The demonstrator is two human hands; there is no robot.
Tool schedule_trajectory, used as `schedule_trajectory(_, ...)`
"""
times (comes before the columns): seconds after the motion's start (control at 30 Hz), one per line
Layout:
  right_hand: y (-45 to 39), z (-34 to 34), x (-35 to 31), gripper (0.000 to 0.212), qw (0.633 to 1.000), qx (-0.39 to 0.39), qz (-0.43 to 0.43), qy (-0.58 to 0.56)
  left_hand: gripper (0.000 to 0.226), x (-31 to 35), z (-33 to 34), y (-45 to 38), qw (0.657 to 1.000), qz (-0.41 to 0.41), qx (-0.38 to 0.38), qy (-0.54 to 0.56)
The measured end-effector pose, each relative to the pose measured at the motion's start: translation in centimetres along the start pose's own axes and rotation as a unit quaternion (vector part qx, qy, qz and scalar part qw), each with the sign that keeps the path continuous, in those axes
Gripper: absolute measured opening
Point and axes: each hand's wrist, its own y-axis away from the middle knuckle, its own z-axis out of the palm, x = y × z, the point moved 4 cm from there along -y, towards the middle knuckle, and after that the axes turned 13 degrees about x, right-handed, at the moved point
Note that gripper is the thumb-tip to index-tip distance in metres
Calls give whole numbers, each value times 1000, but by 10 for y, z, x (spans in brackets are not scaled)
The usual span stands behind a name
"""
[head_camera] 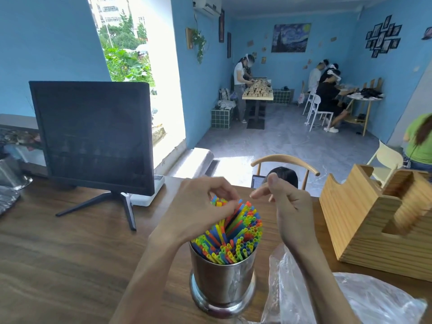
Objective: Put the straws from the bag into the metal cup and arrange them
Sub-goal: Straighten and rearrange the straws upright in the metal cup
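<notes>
A shiny metal cup [222, 279] stands on the wooden table near the front edge, packed with many coloured straws [236, 235] that fan out above its rim. My left hand [198, 206] is over the straws' far tips, its curled fingers pinching a few of them. My right hand [287, 206] hovers just right of the bundle with loosely curled fingers, holding nothing and touching no straw. A crumpled clear plastic bag [350, 298] lies on the table to the right of the cup, under my right forearm.
A black monitor [93, 136] on a stand sits at the back left. A wooden holder box [364, 220] stands at the right. A steel vessel [11, 171] is at the far left edge. Behind the table is a chair; people work farther back in the room.
</notes>
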Motion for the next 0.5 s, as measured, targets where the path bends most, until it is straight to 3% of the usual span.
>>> schedule_trajectory(0.1,7,11,-8,20,992,-125,-7,-8,25,12,-21,-3,985,7,129,116)
schedule_trajectory(0.23,18,24,-14,31,975,-218,-9,-42,16,24,-42,-2,924,6,261,281)
schedule_trajectory(0.3,17,23,-14,23,981,-187,-26,-52,14,22,-47,-2,900,-7,297,320)
schedule_trajectory(0.4,6,9,-11,15,988,-87,5,-128,13,9,-51,-1,893,-40,318,315)
schedule_trajectory(0.5,-6,-8,-3,33,965,-29,104,-240,9,-9,-48,2,910,-97,275,294)
